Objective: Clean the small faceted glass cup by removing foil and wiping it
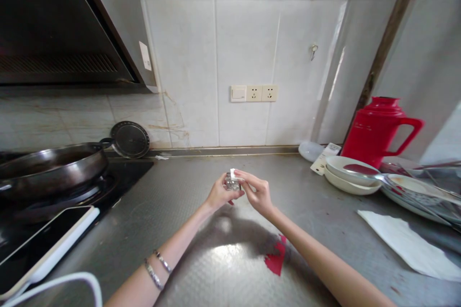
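Note:
A small clear, shiny container [233,184] is held up over the steel counter [201,268], near the middle of the view. My left hand [219,194] wraps round its left side and underside. At its top, the fingers of my right hand [258,192] are closed on a small white piece [233,173], which touches the container. Whether that piece is a cap or paper cannot be made out. A torn red scrap [276,258] lies on the counter below my right forearm.
A pan [54,169] sits on the stove at left, with a phone on a white block [65,247] in front. At right are a red thermos [374,129], stacked bowls [342,183], plates [418,189] and a white cloth or paper [410,244].

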Demonstrator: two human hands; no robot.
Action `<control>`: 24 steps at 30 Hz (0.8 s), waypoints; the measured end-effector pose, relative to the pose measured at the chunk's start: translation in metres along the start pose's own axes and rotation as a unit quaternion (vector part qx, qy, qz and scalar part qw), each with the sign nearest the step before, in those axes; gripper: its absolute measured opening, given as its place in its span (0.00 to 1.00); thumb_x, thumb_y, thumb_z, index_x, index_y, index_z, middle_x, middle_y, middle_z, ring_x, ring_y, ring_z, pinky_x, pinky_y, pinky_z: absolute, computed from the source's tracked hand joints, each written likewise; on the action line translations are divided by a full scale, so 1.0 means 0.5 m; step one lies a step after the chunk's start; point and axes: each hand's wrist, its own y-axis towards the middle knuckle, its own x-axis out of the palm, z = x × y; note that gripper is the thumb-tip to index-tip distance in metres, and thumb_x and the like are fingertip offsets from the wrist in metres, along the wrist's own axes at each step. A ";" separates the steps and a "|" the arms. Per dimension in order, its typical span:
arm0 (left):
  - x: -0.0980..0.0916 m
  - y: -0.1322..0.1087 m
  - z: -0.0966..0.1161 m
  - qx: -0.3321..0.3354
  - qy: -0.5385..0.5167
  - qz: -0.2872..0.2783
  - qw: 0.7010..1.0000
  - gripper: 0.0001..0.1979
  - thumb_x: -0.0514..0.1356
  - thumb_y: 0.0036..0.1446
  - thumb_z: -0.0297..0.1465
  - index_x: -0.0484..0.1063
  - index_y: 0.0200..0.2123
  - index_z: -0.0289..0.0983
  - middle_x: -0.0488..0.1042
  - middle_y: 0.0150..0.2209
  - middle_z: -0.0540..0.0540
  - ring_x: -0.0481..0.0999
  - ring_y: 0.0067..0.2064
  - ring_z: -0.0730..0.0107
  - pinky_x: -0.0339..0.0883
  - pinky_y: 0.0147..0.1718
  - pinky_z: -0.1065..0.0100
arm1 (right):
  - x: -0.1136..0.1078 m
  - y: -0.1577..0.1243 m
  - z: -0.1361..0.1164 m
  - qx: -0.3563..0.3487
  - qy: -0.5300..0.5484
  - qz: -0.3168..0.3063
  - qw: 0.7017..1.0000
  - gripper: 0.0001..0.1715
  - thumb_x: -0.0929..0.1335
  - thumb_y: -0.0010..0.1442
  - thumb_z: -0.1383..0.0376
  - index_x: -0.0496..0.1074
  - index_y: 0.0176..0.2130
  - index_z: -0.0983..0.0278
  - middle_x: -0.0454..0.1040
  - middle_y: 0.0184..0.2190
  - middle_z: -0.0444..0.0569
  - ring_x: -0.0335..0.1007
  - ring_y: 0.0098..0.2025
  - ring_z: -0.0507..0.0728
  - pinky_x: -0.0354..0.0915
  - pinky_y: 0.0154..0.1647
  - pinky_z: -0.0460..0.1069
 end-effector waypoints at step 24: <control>-0.006 -0.003 0.026 -0.080 -0.028 0.015 0.996 0.32 0.70 0.37 0.45 0.67 0.42 0.34 0.69 0.29 0.50 0.67 0.21 0.79 0.68 0.17 0.72 | -0.005 0.031 0.046 0.227 0.120 -0.007 0.966 0.25 0.67 0.55 0.47 0.79 0.39 0.63 0.80 0.39 0.51 0.74 0.42 0.61 0.69 0.44 0.54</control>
